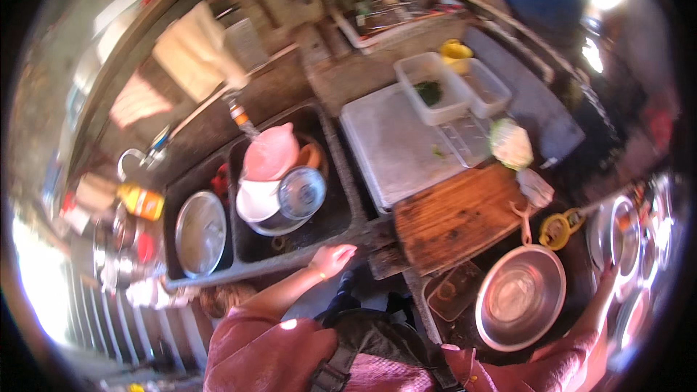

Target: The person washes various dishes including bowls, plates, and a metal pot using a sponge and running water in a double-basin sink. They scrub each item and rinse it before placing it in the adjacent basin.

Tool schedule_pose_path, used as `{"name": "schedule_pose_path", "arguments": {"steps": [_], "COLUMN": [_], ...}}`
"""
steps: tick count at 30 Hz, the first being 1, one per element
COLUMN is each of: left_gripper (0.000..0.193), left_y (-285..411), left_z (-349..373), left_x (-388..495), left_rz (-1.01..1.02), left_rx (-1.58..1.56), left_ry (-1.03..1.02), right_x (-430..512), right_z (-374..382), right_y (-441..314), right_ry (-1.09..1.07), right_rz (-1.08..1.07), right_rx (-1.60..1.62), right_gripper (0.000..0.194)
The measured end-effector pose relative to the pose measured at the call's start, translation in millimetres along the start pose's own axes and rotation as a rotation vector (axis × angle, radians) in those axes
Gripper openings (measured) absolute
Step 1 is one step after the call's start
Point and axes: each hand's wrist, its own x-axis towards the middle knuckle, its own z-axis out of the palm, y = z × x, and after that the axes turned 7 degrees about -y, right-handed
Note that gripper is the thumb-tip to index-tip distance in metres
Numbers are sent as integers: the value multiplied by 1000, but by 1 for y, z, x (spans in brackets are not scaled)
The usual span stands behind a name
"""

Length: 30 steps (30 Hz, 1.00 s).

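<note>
My left hand [333, 260] hangs in front of the sink's near edge, with nothing in it. Before it, the dark double sink [326, 243] holds a pink plastic basin [271, 151], a white bowl [256, 201] and a clear bowl [302, 194]. A metal lid or tray [201, 235] leans in the sink's left compartment. Far to the right, my right hand [610, 273] is at the rim of a metal bowl [626, 237] among stacked metalware; blur hides its grip. Between my arms stands a wide metal basin [521, 298].
A wooden cutting board [457, 215] lies beside a pale flat lid [397, 141]. Plastic containers [435, 90], one with greens, and a cut cabbage [511, 144] sit behind. A yellow strainer [558, 230] is near the basin. A yellow bottle [140, 201] stands left of the sink.
</note>
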Motion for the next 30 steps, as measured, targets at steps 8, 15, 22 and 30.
{"name": "schedule_pose_path", "arguments": {"steps": [8, 15, 22, 30], "left_gripper": [32, 37, 34, 20], "left_y": [-30, -141, -304, -323], "left_z": [-53, -143, -234, -218], "left_x": [-9, -18, -12, -95], "left_rz": [-203, -413, -493, -255], "left_rx": [302, 81, 86, -35], "left_ry": [25, 505, 587, 533], "right_x": [-205, -297, -333, -649], "right_z": [58, 60, 179, 596], "right_y": [-14, -47, -127, -223], "right_ry": [123, 281, 104, -976], "right_rz": [-131, -238, -433, -1313], "right_rx": [-262, -475, -566, -773], "right_gripper": [37, 35, 33, 49]}}
